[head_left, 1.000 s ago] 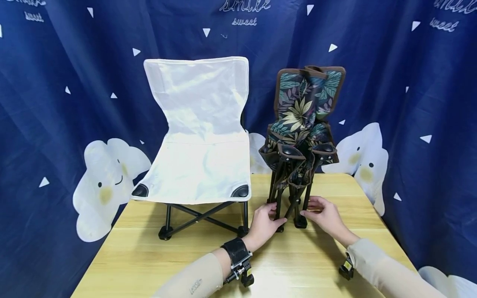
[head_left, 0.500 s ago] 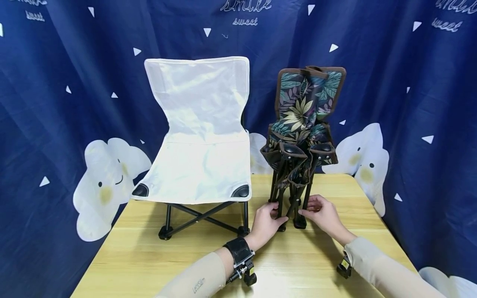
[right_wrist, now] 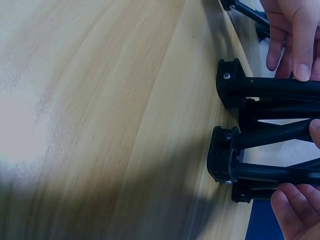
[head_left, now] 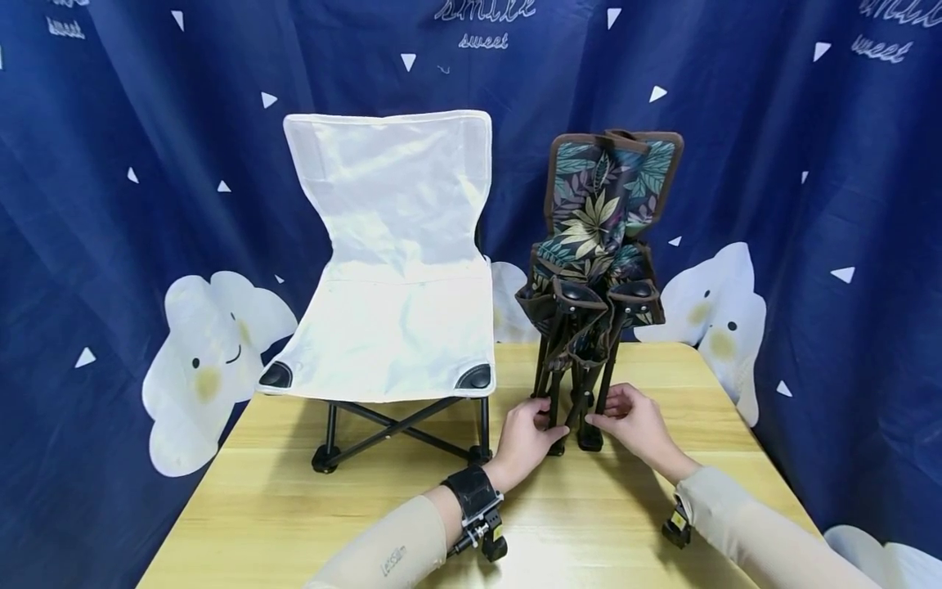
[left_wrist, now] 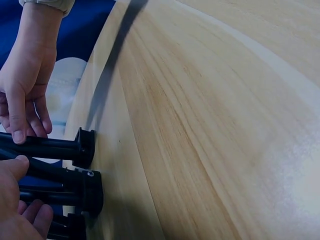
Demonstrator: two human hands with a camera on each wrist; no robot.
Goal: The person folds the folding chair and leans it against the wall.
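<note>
A folding camp chair (head_left: 586, 217) with dark leaf-print fabric and brown edging stands upright and bunched together on the right of the table. At its lower left, my left hand (head_left: 519, 442) holds the black legs, thumb in front and fingers bent behind. On the other side my right hand (head_left: 639, 427) grips the right legs low down, just above a black foot (head_left: 590, 438). The left wrist view shows the thumb of my left hand (left_wrist: 14, 200) on one leg tube. In the right wrist view, the fingertips of my right hand (right_wrist: 295, 207) lie against a tube.
An unfolded white camp chair (head_left: 397, 327) stands on the left, its right front foot (head_left: 480, 455) near my left hand. Under both is a light wooden table (head_left: 294, 532). A blue curtain (head_left: 412, 82) with white clouds hangs close behind.
The dark chair's front feet have come slightly closer together. My right hand has shifted a little to the left with its legs; the left hand has barely moved.
</note>
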